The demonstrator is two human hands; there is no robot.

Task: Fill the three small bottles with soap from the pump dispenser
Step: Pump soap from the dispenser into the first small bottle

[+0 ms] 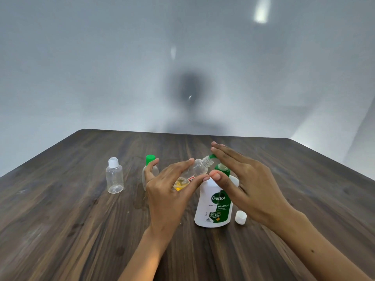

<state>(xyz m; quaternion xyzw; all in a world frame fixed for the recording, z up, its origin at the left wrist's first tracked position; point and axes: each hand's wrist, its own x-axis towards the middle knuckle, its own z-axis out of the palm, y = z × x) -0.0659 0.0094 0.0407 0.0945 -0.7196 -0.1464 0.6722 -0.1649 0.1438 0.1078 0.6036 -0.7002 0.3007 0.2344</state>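
Two bare forearms reach in from the bottom edge over a dark wood-grain table (60,230), which fills the lower half of the view. Behind the table's far edge stands a plain pale grey wall (101,67) with a soft dark shadow at its centre and a bright reflection at about 1 o'clock.

At the centre, the left hand (168,191) grasps a small clear bottle (199,169), fingers and thumb curled round its body. That bottle is uncapped and tilted, its threaded neck pointing toward 1 o'clock, right at the green spout of the pump dispenser (213,203). A little yellow soap (179,184) sits in the bottle's lower end, inside the hand.

The dispenser is a white and green Dettol bottle standing upright just at 3 o'clock of the left hand. The right hand (245,179) lies flat over its pump head, fingers straight and together, thumb stretched toward the left hand's thumb tip; it grips nothing.

A loose white cap (240,217) lies on the table beside the dispenser's base, at 3 o'clock of it.

At 10 o'clock of the left hand, partly hidden behind its fingers, stands a second small bottle with a green cap (150,159). Further toward 9 o'clock, well apart, stands a third small bottle with a white cap (114,177), upright and clear.
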